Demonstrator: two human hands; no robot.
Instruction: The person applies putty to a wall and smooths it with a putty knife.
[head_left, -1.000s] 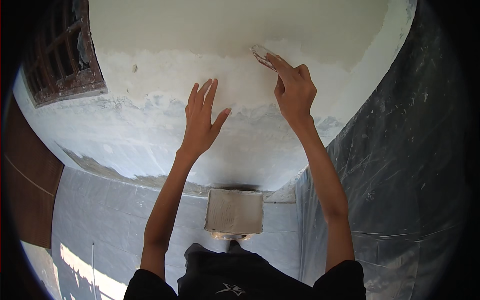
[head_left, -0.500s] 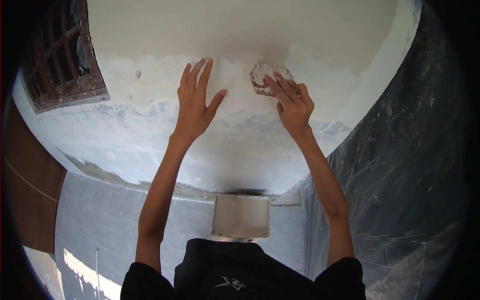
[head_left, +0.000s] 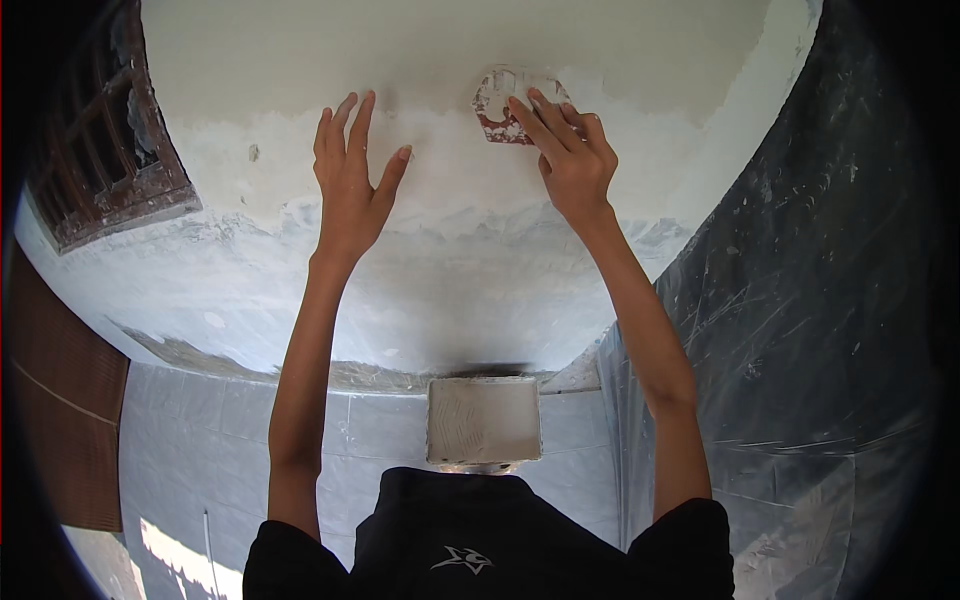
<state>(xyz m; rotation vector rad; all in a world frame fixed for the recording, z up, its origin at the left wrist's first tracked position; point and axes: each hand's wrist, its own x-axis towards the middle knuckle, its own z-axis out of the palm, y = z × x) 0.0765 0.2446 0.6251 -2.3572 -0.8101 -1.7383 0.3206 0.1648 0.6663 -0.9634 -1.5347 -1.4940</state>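
The right hand point(head_left: 575, 165) is up on the wall point(head_left: 600, 60). Its fingers point(head_left: 535, 120) lie long and flat on a small scraper point(head_left: 505, 105), a thin flat tool with a reddish, chipped face smeared with white paste. The hand is not curled around it; it presses the tool onto the wall. The scraper sits just under and past the fingertips.

The left hand point(head_left: 350, 185) is beside it, well apart, wide open and holding nothing. Its palm and fingers lie flat on the wall.

The scraper looks light, thin and stiff, I think. Wet paste may make it slippery, so it seems best held by pushing on its flat back, or by pinching its edges.

Around both hands the wall is covered in white paste point(head_left: 450, 190), bumpy and patchy below the hands and smoother above them.

Far below the hands is one square tray point(head_left: 483, 420) with grey paste in it. Out past the left hand is one dark barred window point(head_left: 110, 150).

Count: two hands, one scraper, one tray, one window.
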